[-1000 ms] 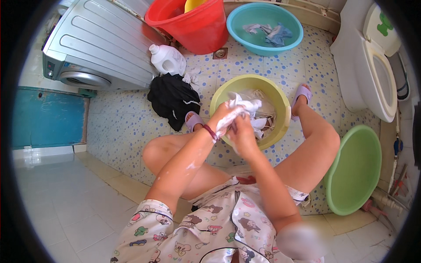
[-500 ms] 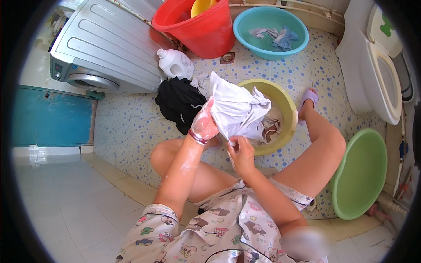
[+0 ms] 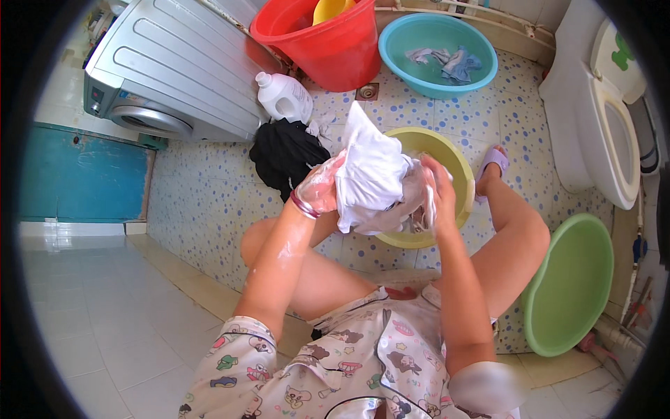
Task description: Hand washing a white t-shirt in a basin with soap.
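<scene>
A wet white cloth garment (image 3: 373, 167) is stretched between my two hands, over the left part of a yellow basin (image 3: 457, 157). My left hand (image 3: 319, 187), soapy and with bands round its wrist, grips the garment's left side. My right hand (image 3: 438, 192) has its fingers closed on the right side of the same cloth, above the basin. The garment hides much of what lies in the basin. A black garment (image 3: 286, 153) lies bunched on the floor just beyond my left hand.
A white detergent bottle (image 3: 285, 98) stands beside the washing machine (image 3: 181, 63). Farther back are a red tub (image 3: 328, 52) with a yellow scoop (image 3: 331, 10) and a blue basin (image 3: 436, 87) holding wet clothes. On the right are a toilet (image 3: 579, 119) and a leaning green basin (image 3: 569, 286).
My right hand has moved from the garment's lower edge, up and right, to its right side over the basin. My left hand keeps its hold, a little farther left.
</scene>
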Motion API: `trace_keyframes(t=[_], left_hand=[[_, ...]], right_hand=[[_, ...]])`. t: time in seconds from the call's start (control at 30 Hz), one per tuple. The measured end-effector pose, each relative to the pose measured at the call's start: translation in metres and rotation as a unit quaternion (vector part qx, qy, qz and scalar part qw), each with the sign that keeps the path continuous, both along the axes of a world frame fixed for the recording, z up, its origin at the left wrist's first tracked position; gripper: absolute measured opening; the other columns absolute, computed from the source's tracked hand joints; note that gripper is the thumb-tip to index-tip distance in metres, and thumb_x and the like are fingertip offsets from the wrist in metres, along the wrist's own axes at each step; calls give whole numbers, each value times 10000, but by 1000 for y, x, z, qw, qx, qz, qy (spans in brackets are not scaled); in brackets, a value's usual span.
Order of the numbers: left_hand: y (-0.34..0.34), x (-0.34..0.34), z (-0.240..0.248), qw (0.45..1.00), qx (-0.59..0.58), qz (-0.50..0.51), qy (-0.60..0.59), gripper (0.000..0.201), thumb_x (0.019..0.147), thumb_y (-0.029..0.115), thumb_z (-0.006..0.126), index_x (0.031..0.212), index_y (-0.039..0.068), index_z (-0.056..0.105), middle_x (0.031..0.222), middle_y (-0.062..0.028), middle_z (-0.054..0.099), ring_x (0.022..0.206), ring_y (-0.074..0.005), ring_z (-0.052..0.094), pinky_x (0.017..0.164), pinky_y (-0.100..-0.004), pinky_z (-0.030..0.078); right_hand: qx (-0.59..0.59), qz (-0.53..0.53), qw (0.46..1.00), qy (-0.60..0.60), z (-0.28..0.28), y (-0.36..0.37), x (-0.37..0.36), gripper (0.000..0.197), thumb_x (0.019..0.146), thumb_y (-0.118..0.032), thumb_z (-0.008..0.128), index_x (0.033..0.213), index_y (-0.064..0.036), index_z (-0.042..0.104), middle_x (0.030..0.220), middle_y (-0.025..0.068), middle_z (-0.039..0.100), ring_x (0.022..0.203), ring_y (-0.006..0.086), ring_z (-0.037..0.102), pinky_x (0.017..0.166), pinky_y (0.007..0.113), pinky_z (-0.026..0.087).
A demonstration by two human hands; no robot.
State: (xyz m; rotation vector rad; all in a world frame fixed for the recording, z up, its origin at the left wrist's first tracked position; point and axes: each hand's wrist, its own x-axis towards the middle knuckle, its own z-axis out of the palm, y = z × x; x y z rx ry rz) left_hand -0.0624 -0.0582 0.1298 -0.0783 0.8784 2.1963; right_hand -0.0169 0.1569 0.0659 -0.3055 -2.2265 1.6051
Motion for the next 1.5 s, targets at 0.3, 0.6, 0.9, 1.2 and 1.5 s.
trace_keyframes(t=[0.3, 0.6, 0.9, 1.2, 1.5], left_hand=[[20, -2, 15, 964, -194, -14, 180, 451, 841, 199, 522, 1227, 30, 359, 1173, -61, 457, 1057, -126, 432, 880, -282, 365], [-7, 3, -85, 820, -450, -129, 329, 199, 822, 125, 530, 969, -9, 531, 767, 21, 502, 721, -47, 420, 642, -202, 365], [-3, 4, -9, 846, -369, 166, 346, 186, 827, 150, 551, 922, -8, 531, 788, 54, 481, 730, -23, 404, 649, -162, 346], [-8, -13, 37, 823, -371, 156, 400, 144, 832, 122, 535, 875, -15, 551, 778, 43, 492, 722, -27, 409, 650, -163, 339], [-12, -28, 47, 796, -383, 208, 420, 154, 830, 145, 541, 860, -6, 535, 730, 44, 467, 684, -32, 386, 628, -169, 337]], right_hand=[[-465, 310, 807, -191, 61, 1, -28, 438, 775, -359, 590, 1046, -25, 512, 941, 47, 554, 823, 131, 524, 707, 255, 430], [-605, 309, 723, -126, 69, 18, -23, 504, 873, -365, 402, 1267, -68, 297, 1228, 106, 419, 1105, 254, 431, 933, 413, 349], [-520, 255, 814, -35, 72, 66, -27, 446, 870, -300, 437, 1237, -62, 349, 1214, 76, 435, 1087, 234, 437, 937, 379, 319], [-454, 234, 859, -32, 90, 85, -39, 401, 850, -213, 479, 1209, -58, 386, 1172, 60, 470, 1078, 207, 448, 927, 369, 331], [-561, 304, 770, 6, 105, 80, -51, 415, 850, -220, 465, 1219, -54, 374, 1200, 72, 458, 1107, 221, 432, 948, 389, 308]])
